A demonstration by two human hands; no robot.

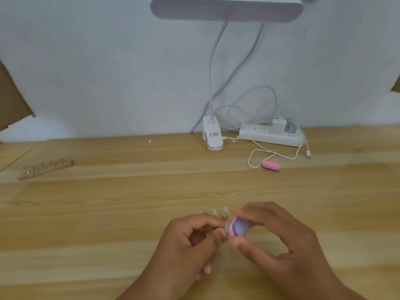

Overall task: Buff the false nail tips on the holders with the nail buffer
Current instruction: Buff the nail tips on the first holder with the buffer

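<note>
My right hand (279, 241) grips a small pink and purple nail buffer (239, 228) between thumb and fingers. The buffer's end touches a clear false nail tip (226, 231) on a small metal holder that my left hand (190, 245) pinches. Just beyond my left fingers, other clear nail tips (225, 212) stand on holders; their base is hidden behind my hand. The picture is blurred around the hands.
A wooden rack (45, 169) with several metal holders lies at the far left of the wooden table (108, 213). A second pink buffer (271, 165) lies near a white cable. A clip lamp (212, 137) and a power strip (270, 134) stand against the wall.
</note>
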